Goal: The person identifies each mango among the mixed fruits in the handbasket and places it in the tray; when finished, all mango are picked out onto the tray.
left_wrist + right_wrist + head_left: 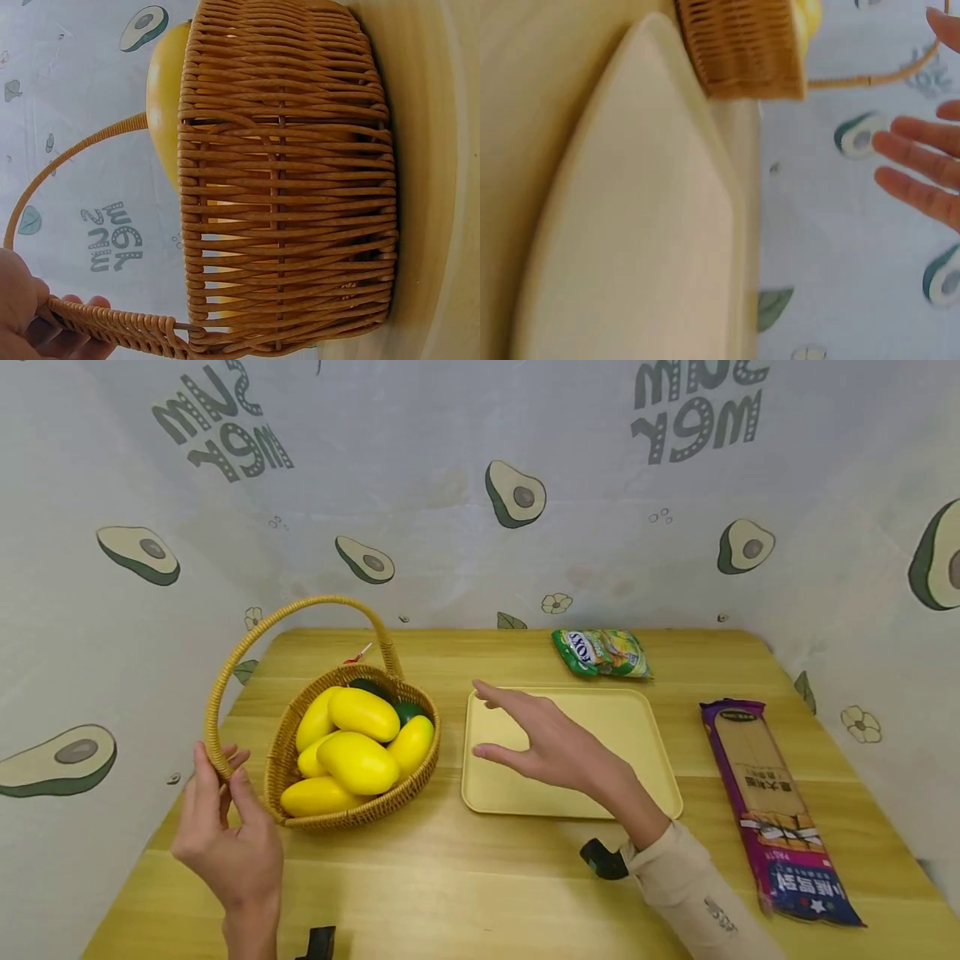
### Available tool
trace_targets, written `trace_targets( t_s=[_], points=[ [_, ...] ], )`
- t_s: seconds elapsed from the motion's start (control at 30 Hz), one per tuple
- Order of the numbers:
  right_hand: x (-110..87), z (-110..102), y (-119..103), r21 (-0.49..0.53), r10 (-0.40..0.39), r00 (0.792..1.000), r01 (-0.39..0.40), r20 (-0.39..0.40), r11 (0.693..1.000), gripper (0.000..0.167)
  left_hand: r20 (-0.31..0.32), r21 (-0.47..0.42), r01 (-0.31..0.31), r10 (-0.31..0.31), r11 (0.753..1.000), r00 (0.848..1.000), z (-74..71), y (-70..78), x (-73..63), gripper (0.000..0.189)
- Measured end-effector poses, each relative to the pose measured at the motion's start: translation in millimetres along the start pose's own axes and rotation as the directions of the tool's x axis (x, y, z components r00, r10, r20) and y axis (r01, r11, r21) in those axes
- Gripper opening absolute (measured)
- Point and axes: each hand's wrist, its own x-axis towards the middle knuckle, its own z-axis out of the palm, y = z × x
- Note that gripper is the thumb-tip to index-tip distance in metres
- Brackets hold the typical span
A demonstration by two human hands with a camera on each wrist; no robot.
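Observation:
A wicker basket point(408, 789) with a tall arched handle stands at the left of the table, heaped with several yellow mangoes point(358, 763) and some dark green fruit point(408, 712) partly hidden behind them. My left hand point(232, 843) grips the lower left part of the handle between thumb and fingers; the left wrist view shows the woven side of the basket point(285, 187) close up. Above a pale yellow tray point(600, 718) hovers my right hand point(555, 739), fingers extended and thumb spread, pointing toward the basket and holding nothing. In the right wrist view its fingers point(922, 139) are spread apart.
A green Fox's candy bag point(602, 653) lies behind the tray. On the right is a long purple pasta packet point(776, 810). A small red-and-white item point(358, 654) lies behind the basket. Avocado-print cloth point(450, 460) walls the table's back and sides.

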Motion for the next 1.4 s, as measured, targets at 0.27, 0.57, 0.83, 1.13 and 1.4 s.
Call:
trace_targets(
  t_s=[0.27, 0.57, 0.83, 1.13, 1.4],
  points=[
    [75.8, 1.3, -14.0, 0.111, -0.207, 0.972, 0.195, 0.109, 0.974, 0.051, 0.010, -0.006, -0.007, 0.007, 1.000, 1.000, -0.5, -1.2, 0.1, 0.049],
    [143.7, 22.3, -25.1, 0.131, -0.198, 0.916, 0.162, 0.348, 0.978, 0.055, 0.035, -0.006, -0.006, 0.007, 1.000, 0.999, -1.8, -2.6, -0.3, 0.051],
    [179.0, 37.6, -36.1, -0.020, -0.162, 0.887, 0.190, 0.433, 0.982, 0.050, 0.044, -0.010, 0.001, 0.000, 1.000, 0.999, -3.0, -2.6, 0.0, 0.051],
    [187.9, 51.4, -34.1, -0.103, -0.070, 0.874, 0.135, 0.480, 0.985, 0.066, 0.046, -0.013, 0.003, -0.002, 1.000, 0.999, -1.9, -2.4, -1.2, 0.052],
    [184.5, 56.0, -30.8, -0.021, -0.164, 0.876, 0.195, 0.454, 0.981, 0.037, 0.031, -0.007, 0.003, -0.003, 1.000, 1.000, -1.8, -3.1, -2.4, 0.051]
  ],
)
